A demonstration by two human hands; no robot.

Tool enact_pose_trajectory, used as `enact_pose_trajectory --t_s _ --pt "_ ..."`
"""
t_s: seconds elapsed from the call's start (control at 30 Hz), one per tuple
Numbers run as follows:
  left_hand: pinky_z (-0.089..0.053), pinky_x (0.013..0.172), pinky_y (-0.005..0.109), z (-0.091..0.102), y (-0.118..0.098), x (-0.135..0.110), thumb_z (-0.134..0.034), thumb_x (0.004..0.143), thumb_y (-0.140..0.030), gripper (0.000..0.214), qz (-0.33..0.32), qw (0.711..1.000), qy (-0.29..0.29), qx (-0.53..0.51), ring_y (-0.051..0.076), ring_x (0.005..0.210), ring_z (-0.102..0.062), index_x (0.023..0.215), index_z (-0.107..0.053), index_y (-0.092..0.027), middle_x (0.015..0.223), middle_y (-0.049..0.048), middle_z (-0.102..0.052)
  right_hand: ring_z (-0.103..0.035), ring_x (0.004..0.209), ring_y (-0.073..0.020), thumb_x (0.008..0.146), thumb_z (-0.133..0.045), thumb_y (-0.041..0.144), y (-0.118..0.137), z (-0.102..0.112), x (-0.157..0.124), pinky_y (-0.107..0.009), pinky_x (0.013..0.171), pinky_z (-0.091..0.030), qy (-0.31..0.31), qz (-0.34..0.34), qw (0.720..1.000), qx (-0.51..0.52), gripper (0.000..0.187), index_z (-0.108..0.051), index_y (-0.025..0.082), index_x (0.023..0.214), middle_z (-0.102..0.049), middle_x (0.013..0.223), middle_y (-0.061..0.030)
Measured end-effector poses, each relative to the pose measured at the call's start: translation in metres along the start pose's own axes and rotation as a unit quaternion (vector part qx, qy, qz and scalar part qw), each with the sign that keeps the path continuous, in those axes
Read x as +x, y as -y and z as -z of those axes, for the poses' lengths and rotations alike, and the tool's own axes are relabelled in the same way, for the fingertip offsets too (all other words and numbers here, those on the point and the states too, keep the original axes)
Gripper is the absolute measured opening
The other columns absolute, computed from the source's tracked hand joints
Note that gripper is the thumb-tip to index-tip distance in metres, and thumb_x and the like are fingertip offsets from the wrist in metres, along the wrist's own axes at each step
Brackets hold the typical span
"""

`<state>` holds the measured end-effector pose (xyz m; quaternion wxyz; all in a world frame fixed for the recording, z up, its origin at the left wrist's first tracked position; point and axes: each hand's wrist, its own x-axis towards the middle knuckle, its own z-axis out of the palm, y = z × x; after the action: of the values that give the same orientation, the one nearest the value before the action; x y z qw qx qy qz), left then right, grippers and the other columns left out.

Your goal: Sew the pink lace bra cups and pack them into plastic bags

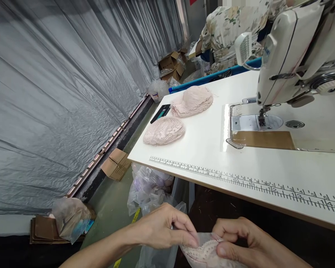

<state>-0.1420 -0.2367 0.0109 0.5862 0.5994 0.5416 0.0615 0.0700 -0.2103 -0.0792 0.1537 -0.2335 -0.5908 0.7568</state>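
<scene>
Between my hands, below the table's front edge, is a pale pink lace fabric piece (203,253), its lower part cut off by the frame. My left hand (170,229) pinches its left upper edge between thumb and fingers. On the other side, my right hand (240,242) grips it with the thumb pressed on the lace. Two stacks of similar pink lace pieces lie on the white table: a nearer stack (164,131) and a farther stack (194,100). A dark flat object with a teal patch (160,113) lies beside them.
A sewing machine (284,56) stands on the right of the white table (201,149), which has a printed ruler (234,178) along its front. Plastic bags (149,186) sit below. Cardboard boxes (115,163) stand on the floor by a grey curtain (58,93). Another person (229,29) sits beyond.
</scene>
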Motion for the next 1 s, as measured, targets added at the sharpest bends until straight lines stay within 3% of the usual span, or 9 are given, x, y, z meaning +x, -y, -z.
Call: enact_pose_trajectory --t_s 0.13,0.4,0.67,0.8,1.0 --pt "-0.047 0.072 0.023 0.001 -0.001 0.003 -0.071 0.074 -0.038 0.032 -0.002 0.999 0.035 0.025 0.022 0.081 -0.067 0.093 -0.071 -0.012 0.086 0.0108 -0.072 -0.031 0.055 -0.0088 0.077 -0.06 0.053 0.0 0.005 -0.004 -0.023 0.05 -0.021 0.003 -0.008 1.0 0.02 0.038 -0.053 0.017 0.068 -0.039 0.057 0.0056" --pt "-0.046 0.062 0.018 -0.001 -0.003 0.008 -0.063 0.08 -0.023 0.017 0.01 0.998 0.038 0.04 0.017 0.072 -0.066 0.089 -0.072 -0.011 0.076 0.009 -0.071 -0.036 0.059 -0.0109 0.074 -0.064 0.049 0.003 0.01 -0.006 -0.023 0.055 -0.026 0.009 -0.032 0.999 -0.025 0.032 -0.061 0.017 0.068 -0.043 0.06 0.004" --pt "-0.049 0.072 0.019 0.002 0.015 0.014 -0.07 0.073 -0.042 0.034 0.012 0.988 0.116 -0.103 0.013 0.073 -0.064 0.093 -0.072 -0.013 0.078 0.0052 -0.07 -0.037 0.057 -0.0101 0.071 -0.065 0.054 0.0 0.007 -0.001 -0.023 0.053 -0.026 0.004 -0.033 0.999 -0.006 0.039 -0.063 0.016 0.063 -0.046 0.058 0.003" --pt "-0.049 0.071 0.018 -0.005 0.028 0.019 -0.076 0.062 -0.049 0.04 0.041 0.988 0.101 -0.112 0.012 0.068 -0.064 0.087 -0.073 -0.018 0.072 0.0012 -0.07 -0.037 0.058 -0.0101 0.071 -0.067 0.053 -0.008 0.013 -0.004 -0.022 0.053 -0.026 -0.002 -0.039 0.999 0.004 0.038 -0.065 0.016 0.065 -0.046 0.058 0.0031" --pt "-0.048 0.067 0.014 -0.005 0.03 0.021 -0.07 0.072 -0.047 0.037 0.016 0.988 0.122 -0.091 0.011 0.073 -0.065 0.093 -0.072 -0.016 0.078 0.0029 -0.071 -0.04 0.06 -0.0102 0.072 -0.068 0.049 -0.013 0.017 -0.012 -0.022 0.057 -0.029 0.007 -0.042 0.998 0.037 0.033 -0.068 0.016 0.068 -0.051 0.061 0.0029"
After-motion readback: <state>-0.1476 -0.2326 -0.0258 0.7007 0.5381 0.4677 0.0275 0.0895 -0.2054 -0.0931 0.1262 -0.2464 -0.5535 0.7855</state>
